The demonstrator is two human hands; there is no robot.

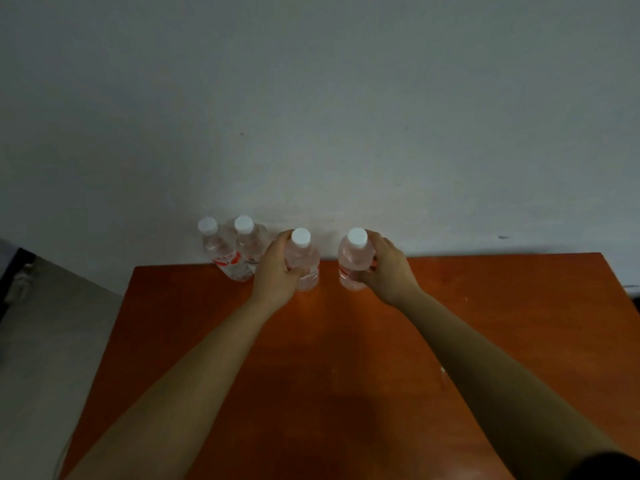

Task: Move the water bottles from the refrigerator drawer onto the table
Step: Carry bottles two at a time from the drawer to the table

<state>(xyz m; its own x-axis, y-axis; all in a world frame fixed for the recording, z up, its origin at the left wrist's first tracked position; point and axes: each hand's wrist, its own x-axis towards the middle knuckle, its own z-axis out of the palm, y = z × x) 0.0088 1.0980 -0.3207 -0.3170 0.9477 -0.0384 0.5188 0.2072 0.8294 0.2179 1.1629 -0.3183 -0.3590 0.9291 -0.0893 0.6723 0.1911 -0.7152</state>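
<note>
The table (346,358) is orange-brown wood with a smooth top. It fills the lower middle of the frame, and its far edge runs across the middle. Four small clear water bottles with white caps stand up in a row along that far edge: the far-left bottle (221,252), which has a red label, and the second bottle (247,244) touch each other near the table's upper left corner. The third bottle (304,261) stands just to their right, and the right bottle (351,261) stands near it with a small gap between them.
</note>
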